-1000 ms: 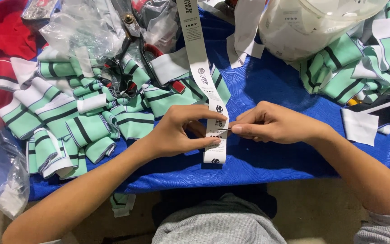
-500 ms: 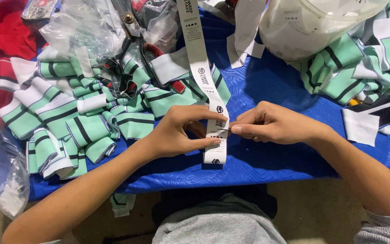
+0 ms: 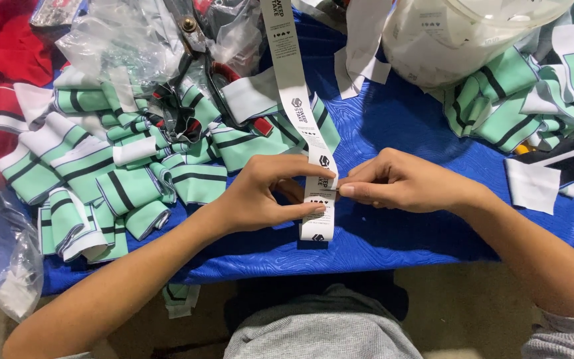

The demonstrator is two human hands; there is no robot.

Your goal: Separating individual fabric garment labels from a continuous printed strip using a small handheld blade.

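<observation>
A long white label strip printed with black marks runs from the top of the view down across the blue table cover to my hands. My left hand pinches the strip's lower part between thumb and fingers. My right hand meets it from the right, fingertips pinched on the strip's edge. The strip's free end lies on the cover just below my left thumb. Whether my right hand also holds a small tool is not visible.
Several green, white and black striped knit pieces are heaped on the left, more at the right. A white plastic bag sits at the top right, crumpled clear bags at the top left, red cloth at the far left.
</observation>
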